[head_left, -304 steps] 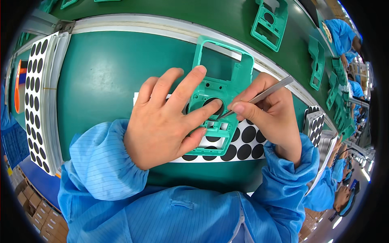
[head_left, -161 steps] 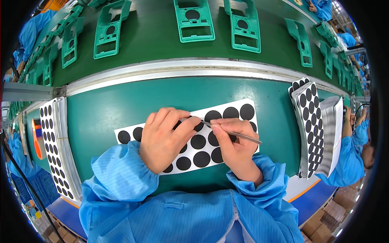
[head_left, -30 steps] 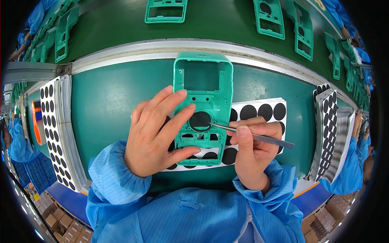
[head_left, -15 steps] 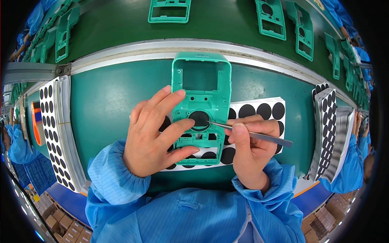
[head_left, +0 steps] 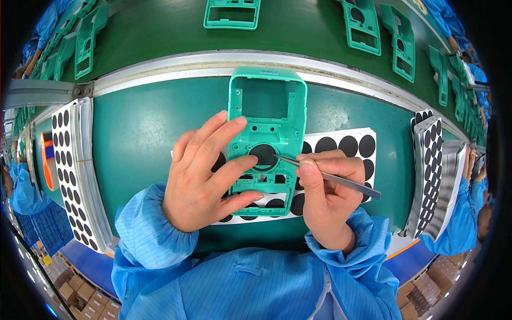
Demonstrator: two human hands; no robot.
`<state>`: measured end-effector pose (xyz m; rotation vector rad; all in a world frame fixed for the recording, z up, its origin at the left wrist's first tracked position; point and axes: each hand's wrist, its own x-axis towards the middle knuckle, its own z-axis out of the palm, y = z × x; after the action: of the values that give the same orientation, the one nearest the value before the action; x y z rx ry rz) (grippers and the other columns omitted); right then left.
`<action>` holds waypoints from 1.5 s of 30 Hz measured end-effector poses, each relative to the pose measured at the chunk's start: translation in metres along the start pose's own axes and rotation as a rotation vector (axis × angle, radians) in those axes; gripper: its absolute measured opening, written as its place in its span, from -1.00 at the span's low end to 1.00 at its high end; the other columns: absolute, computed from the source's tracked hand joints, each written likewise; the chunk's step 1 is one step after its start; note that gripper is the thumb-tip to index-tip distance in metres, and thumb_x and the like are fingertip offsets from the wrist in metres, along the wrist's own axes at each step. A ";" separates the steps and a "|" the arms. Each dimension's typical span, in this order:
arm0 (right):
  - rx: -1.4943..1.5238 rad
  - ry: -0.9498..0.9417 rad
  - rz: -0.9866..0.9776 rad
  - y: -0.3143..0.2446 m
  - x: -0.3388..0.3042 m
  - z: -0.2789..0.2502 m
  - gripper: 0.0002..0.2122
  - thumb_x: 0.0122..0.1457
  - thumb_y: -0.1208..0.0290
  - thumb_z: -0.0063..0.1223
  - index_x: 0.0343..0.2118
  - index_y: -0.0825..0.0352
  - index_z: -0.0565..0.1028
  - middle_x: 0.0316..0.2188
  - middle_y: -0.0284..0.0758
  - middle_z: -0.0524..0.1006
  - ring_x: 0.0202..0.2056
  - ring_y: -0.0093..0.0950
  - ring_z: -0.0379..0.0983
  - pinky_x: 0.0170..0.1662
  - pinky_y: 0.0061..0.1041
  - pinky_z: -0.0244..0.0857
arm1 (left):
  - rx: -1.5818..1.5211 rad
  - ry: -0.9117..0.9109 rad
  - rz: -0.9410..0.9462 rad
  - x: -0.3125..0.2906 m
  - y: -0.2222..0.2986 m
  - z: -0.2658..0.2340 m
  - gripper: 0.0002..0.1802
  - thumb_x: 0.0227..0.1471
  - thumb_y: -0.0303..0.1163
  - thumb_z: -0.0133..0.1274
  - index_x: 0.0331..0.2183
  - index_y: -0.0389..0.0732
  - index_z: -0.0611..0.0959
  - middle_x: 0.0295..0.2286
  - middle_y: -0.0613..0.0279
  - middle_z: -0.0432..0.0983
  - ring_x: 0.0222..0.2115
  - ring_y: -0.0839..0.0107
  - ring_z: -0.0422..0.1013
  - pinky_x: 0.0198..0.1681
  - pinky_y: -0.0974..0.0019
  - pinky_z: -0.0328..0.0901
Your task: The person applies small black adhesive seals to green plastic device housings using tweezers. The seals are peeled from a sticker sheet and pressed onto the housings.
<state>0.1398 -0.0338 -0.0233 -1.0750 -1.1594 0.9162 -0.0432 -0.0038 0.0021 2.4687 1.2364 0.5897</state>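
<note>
A green plastic housing [head_left: 268,137] lies in front of me with its open inside facing up. In its round opening sits a black disc [head_left: 265,154], finely dotted on its surface. My left hand [head_left: 200,173] rests spread over the housing's left side, its index fingertip on the disc's left edge and the thumb lower down on the frame. Metal tweezers [head_left: 349,184] are pinched in my right hand [head_left: 333,189]. Their tips reach the disc's right edge. Under the housing lies a white sheet of round black stickers [head_left: 348,145], partly covered.
Stacks of sticker sheets stand left [head_left: 80,176] and right [head_left: 429,170]. An orange roll [head_left: 49,165] is at the far left. Beyond a pale metal rail [head_left: 176,66], a green conveyor belt [head_left: 160,32] carries more green housings [head_left: 362,29]. Blue-sleeved people work at both sides.
The tweezer tips have moved slightly up and right along the disc's edge; the disc's dotted surface shows more plainly. My housing has shifted a little right. Nearby housings on the belt have moved right.
</note>
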 end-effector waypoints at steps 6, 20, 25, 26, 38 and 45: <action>-0.083 -0.030 -0.058 -0.001 0.000 -0.001 -0.82 -0.01 0.72 0.02 -0.37 0.42 0.29 -0.44 -0.14 0.48 -0.54 -0.62 0.40 -0.55 -0.74 0.27 | -0.004 -0.001 -0.001 0.000 0.000 0.001 -0.57 -0.42 -0.13 0.22 -0.41 -0.13 0.57 -0.06 0.08 0.27 -0.04 0.09 0.21 -0.16 0.16 0.11; -0.402 -0.114 -0.278 -0.004 -0.003 0.000 -0.73 -0.17 0.67 0.21 -0.40 0.37 0.36 -0.49 -0.12 0.48 -0.59 -0.41 0.42 -0.60 -0.63 0.31 | 0.013 -0.039 0.019 -0.004 -0.003 0.003 -0.47 -0.39 -0.04 0.23 -0.29 -0.06 0.57 -0.02 0.04 0.21 0.01 -0.01 0.13 -0.07 0.07 0.07; -0.431 -0.139 -0.356 0.001 -0.003 0.001 -0.69 -0.24 0.67 0.24 -0.40 0.37 0.35 -0.46 -0.12 0.47 -0.60 -0.38 0.41 -0.60 -0.60 0.33 | 0.066 -0.033 0.036 -0.004 -0.001 0.009 -0.44 -0.23 0.14 0.05 -0.19 0.02 0.56 -0.01 0.02 0.17 0.00 -0.02 0.11 -0.07 0.04 0.05; -0.438 -0.146 -0.368 0.001 -0.003 0.000 -0.67 -0.25 0.67 0.24 -0.40 0.37 0.35 -0.45 -0.12 0.47 -0.60 -0.38 0.41 -0.60 -0.60 0.34 | 0.066 -0.032 0.034 -0.004 -0.001 0.010 -0.44 -0.23 0.14 0.05 -0.19 0.02 0.56 -0.01 0.02 0.17 0.00 -0.02 0.11 -0.07 0.04 0.05; -0.395 -0.198 -0.301 -0.004 -0.006 -0.008 -0.69 -0.20 0.71 0.19 -0.36 0.37 0.35 -0.40 -0.09 0.47 -0.61 -0.42 0.37 -0.60 -0.62 0.29 | 0.185 -0.106 -0.028 -0.002 0.011 0.006 -0.41 -0.26 0.13 0.05 -0.14 0.11 0.52 0.00 0.05 0.15 -0.01 -0.03 0.09 -0.06 0.00 0.02; -0.095 -0.009 -0.157 -0.004 -0.001 -0.017 -0.73 -0.02 0.69 0.03 -0.29 0.37 0.22 -0.39 -0.07 0.45 -0.58 -0.53 0.38 -0.53 -0.65 0.32 | 0.140 -0.123 -0.048 0.001 0.015 0.005 -0.40 -0.37 -0.02 0.16 -0.15 0.11 0.53 0.00 0.05 0.14 -0.01 -0.05 0.08 -0.07 -0.02 0.03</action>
<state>0.1564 -0.0390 -0.0204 -1.0405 -1.2864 0.7510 -0.0296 -0.0126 0.0046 2.5376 1.3244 0.3438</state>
